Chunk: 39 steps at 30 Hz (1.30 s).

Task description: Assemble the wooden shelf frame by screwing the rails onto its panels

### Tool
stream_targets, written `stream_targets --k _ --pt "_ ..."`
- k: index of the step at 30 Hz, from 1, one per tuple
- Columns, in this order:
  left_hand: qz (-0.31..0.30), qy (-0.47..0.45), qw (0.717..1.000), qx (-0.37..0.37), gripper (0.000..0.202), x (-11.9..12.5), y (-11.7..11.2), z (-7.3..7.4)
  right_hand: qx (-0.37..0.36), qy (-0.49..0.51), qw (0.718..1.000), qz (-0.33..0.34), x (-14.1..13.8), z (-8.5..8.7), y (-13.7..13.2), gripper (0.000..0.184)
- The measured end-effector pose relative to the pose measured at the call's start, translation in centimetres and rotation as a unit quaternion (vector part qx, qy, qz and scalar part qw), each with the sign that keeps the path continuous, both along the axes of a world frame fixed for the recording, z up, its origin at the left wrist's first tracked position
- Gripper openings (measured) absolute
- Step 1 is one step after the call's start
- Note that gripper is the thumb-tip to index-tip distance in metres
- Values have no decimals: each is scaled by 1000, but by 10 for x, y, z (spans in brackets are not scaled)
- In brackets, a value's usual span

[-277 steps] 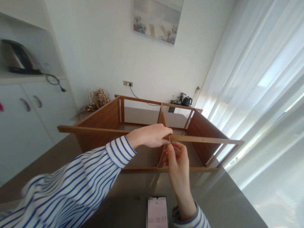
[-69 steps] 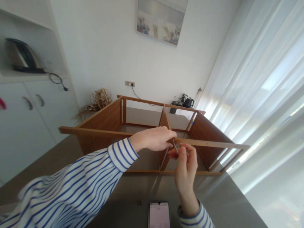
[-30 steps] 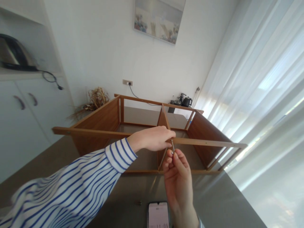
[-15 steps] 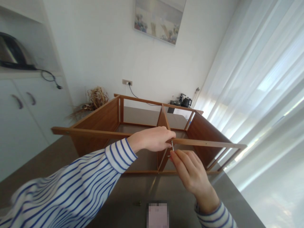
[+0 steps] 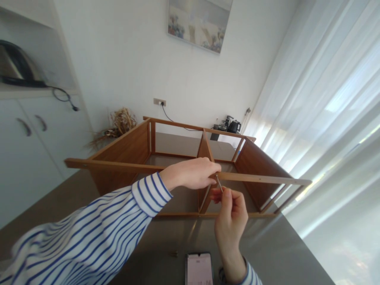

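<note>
A brown wooden shelf frame (image 5: 124, 148) with a middle divider stands on a grey table. My left hand (image 5: 192, 174) is closed over the frame's near top rail (image 5: 258, 179), right where the divider meets it. Just below the rail, my right hand (image 5: 231, 215) pinches a thin metal hex key (image 5: 219, 183) between thumb and fingers. The key's upper end goes into the rail's near face beside my left fingers. Both arms wear blue-and-white striped sleeves.
A phone (image 5: 199, 269) lies at the table's near edge, with a small screw (image 5: 173, 253) to its left. White cabinets carrying a kettle (image 5: 14, 67) stand on the left. A dried plant (image 5: 118, 124) sits by the wall, a small coffee set (image 5: 230, 126) behind the frame, sheer curtains on the right.
My right hand has turned the hex key, swinging from the right back under the rail, its wrist upright again. My left hand has stayed on the rail.
</note>
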<state>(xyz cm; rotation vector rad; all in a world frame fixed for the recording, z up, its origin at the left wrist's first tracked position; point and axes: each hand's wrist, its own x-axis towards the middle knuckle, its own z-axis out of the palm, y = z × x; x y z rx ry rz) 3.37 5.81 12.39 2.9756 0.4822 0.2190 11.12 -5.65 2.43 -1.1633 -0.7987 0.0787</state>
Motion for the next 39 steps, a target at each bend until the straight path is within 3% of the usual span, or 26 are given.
stream_targets --k 5,8,13,17,21,24,27,30,32,35,39 --pt "1 1 1000 2 11 0 2 -2 3 -33 999 10 6 -11 0 16" --pt "5 6 1000 5 13 0 3 -3 16 -128 992 -7 14 -19 -2 20" --pt "6 4 1000 5 15 0 2 -3 12 -410 911 -41 41 -15 -13 30" --pt "6 2 1000 9 16 0 2 -4 1 -465 884 -50 57 -7 -19 31" --pt "8 2 1000 8 16 0 2 -4 -40 -410 909 -61 48 -11 -18 4" --pt "8 4 1000 9 16 0 2 -3 -113 -261 959 -19 28 -13 -16 17" --pt "9 8 1000 10 16 0 2 -3 -130 -60 986 88 6 -10 -12 26" --pt "10 10 1000 3 16 1 3 -4 -54 128 971 196 -9 -6 -7 26" --pt "9 8 1000 -3 15 1 3 -3 -6 197 952 234 -15 -5 -3 25" --pt "4 2 1000 -8 13 1 3 -3 -8 191 957 219 -18 -9 0 26" --pt "3 1 1000 -7 12 0 2 -1 -3 71 992 103 -8 -18 0 22"
